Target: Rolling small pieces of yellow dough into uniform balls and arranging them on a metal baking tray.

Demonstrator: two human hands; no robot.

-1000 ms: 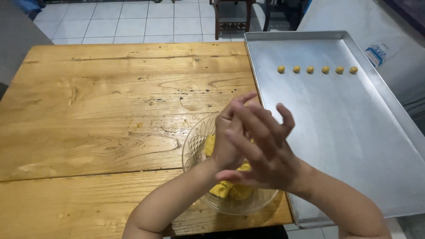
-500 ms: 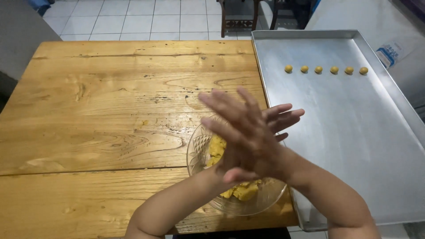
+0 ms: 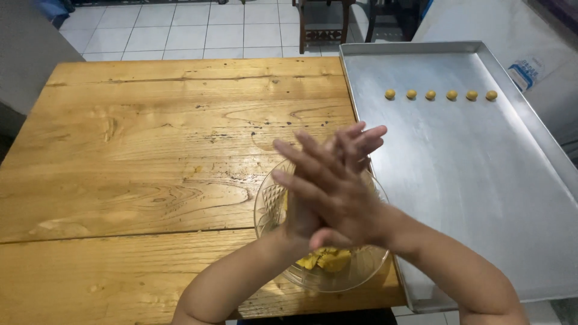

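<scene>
Right hand [image 3: 334, 198]: lies on top, palm pressed flat against the other palm, fingers straight and fanned toward the upper left; it covers most of the hand beneath. Whether anything sits between the palms cannot be told.
Left hand [image 3: 337, 157]: underneath, fingers straight and pointing up-right, only the fingertips and a strip of the palm showing past the upper hand; flat against its partner, closed round nothing that can be seen.
Glass bowl [image 3: 268, 207]: clear, patterned, standing on the near right part of the table, directly under the joined hands, which hide most of its inside.
Yellow dough [image 3: 325, 260]: chunks lying in the bowl's near side, visible just below the wrists; the rest of the bowl's contents is blocked by the hands.
Wooden table [image 3: 150, 168]: plank top, knotty and glossy, bare on its left and far parts.
Metal baking tray [image 3: 469, 180]: large, shallow, rimmed, just beside the bowl on the right, its near edge overhanging the table.
Dough balls [image 3: 439, 95]: six small yellow balls in one straight row across the tray's far part, evenly apart, well away from the hands.
Tiled floor [image 3: 180, 30]: pale tiles beyond the table's far edge.
</scene>
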